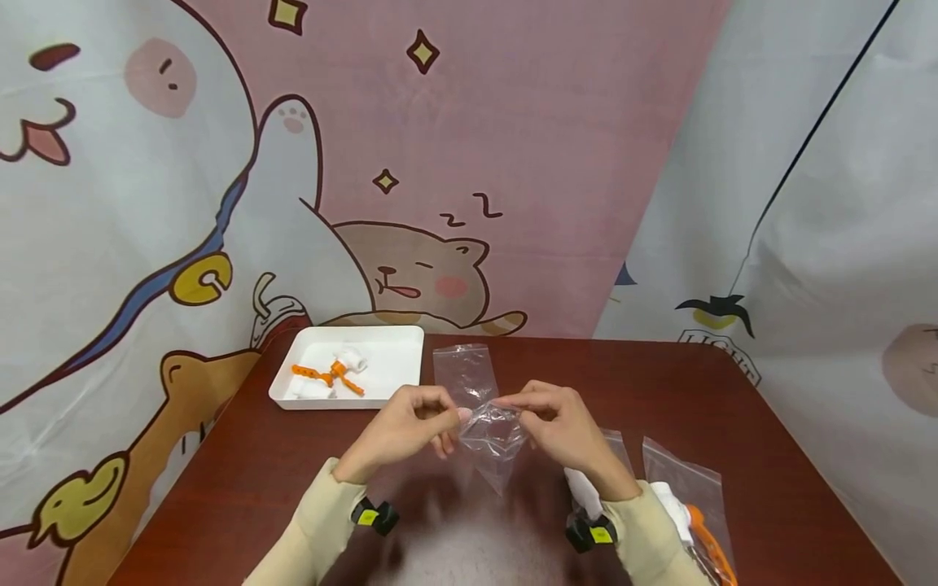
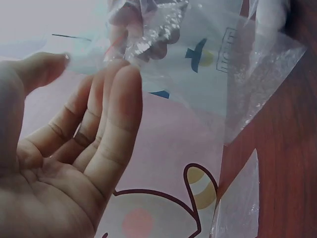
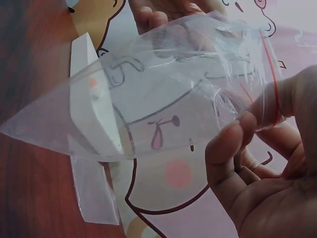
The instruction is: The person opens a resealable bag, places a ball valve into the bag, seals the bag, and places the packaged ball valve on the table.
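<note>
A clear zip bag hangs between both hands above the table, its pointed lower corner downward. My left hand seems to pinch its left upper edge with thumb and forefinger. In the left wrist view, glare and plastic partly hide this contact; the other left fingers lie fairly straight. With thumb and forefinger, my right hand pinches the right upper edge. The bag's red seal line shows beside the right thumb in the right wrist view. Nothing is visible inside the crumpled bag.
A white tray at the back left holds orange pieces and white ones. Another clear bag lies flat beside it. Near my right forearm lie filled bags, one containing a white piece and an orange strip.
</note>
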Available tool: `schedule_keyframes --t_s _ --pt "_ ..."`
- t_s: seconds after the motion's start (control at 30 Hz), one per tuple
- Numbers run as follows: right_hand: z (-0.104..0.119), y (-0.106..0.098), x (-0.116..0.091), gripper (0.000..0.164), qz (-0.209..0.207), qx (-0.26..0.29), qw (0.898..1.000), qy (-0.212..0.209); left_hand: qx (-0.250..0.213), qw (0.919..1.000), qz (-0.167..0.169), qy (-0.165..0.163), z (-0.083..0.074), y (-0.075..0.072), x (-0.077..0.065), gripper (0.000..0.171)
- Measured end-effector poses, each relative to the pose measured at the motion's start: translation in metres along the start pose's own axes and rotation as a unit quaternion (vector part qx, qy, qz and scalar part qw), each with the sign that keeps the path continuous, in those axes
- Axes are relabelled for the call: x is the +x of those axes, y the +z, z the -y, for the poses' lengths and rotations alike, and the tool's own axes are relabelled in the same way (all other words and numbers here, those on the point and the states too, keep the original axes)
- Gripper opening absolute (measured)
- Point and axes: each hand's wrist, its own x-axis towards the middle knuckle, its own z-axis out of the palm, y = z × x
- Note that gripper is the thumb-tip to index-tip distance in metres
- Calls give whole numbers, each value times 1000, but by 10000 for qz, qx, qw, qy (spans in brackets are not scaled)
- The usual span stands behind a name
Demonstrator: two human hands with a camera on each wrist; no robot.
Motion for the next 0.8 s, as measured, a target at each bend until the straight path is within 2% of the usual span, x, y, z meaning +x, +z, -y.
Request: schedule_keyframes --t_s 0.17,0.43,0.63,0.8 --pt "3 -1 3 48 -76 94 9995 281 112 9998 -144 33 0 -5 1 29" --pt "2 -10 4 43 -209 88 9977 633 510 9950 -862 1 13 -30 6 25" --pt "2 -16 5 47 -346 134 9965 752 750 9844 -1585 -111 21 -55 9 26" --pt "1 -19 6 47 -526 -164 9962 669 1243 9725 -1962 -188 28 -79 11 28"
